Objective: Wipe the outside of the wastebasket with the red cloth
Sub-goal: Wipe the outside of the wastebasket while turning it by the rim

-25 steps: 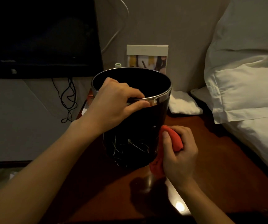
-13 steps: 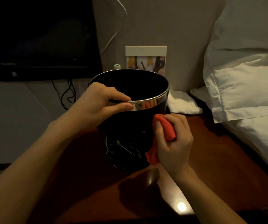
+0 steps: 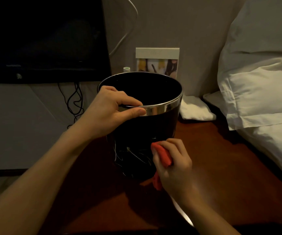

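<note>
- The black round wastebasket with a chrome rim [image 3: 147,133] stands on the dark red wooden surface [image 3: 221,158].
- The left hand [image 3: 109,112] still pinches the rim.
- The right hand [image 3: 172,167] grips the crumpled red cloth [image 3: 163,156], now lower on the wastebasket's side than 0.5 s ago.

Left hand [image 3: 109,111] curled over wastebasket [image 3: 147,133] rim, thumb outside, fingers inside, forearm reaching in from lower left. Right hand [image 3: 172,165] low at the wall, fingers bunched round red cloth [image 3: 162,155], pressing it on.
</note>
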`<state>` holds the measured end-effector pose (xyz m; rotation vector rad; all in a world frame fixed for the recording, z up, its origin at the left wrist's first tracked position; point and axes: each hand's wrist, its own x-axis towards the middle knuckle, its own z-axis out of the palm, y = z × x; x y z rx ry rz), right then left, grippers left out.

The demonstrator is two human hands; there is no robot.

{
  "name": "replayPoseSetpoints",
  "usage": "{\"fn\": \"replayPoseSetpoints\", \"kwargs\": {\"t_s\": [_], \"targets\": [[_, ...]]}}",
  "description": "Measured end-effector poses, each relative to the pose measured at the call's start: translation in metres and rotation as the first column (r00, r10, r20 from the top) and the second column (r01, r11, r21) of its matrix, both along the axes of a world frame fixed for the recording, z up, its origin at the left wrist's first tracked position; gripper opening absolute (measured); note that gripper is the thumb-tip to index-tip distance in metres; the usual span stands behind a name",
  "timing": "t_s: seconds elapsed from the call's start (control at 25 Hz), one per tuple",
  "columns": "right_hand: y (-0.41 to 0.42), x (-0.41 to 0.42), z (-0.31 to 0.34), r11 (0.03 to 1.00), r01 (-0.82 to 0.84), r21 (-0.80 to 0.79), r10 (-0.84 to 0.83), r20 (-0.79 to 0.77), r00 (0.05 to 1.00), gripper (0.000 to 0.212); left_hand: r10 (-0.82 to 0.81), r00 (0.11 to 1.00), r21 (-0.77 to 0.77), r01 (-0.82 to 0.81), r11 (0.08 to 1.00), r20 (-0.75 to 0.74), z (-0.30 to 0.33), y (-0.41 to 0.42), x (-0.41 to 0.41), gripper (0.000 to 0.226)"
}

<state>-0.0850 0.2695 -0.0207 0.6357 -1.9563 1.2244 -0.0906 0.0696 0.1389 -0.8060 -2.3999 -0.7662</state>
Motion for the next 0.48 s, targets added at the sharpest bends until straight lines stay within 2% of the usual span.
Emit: {"fn": "replayPoseSetpoints", "kwargs": {"t_s": [0.16, 0.28, 0.48], "targets": [[0.000, -0.010, 0.047, 0.992, 0.094, -0.088, -0.105, -0.127, 0.986, 0.022, 0.004, 1.000, -0.007, -0.004, 1.000, 0.000, 0.001, 0.000, 0.001, 0.013], [-0.002, -0.010, 0.052, 0.986, 0.119, -0.119, -0.136, -0.152, 0.979, 0.024, 0.011, 1.000, -0.006, -0.011, 1.000, 0.001, 0.000, 0.000, 0.000, 0.015], [-0.005, 0.003, -0.010, 0.999, 0.051, -0.009, -0.051, 0.020, 0.999, 0.028, 0.002, 1.000, -0.004, -0.002, 1.000, -0.008, -0.002, -0.002, -0.002, 0.014]]}}
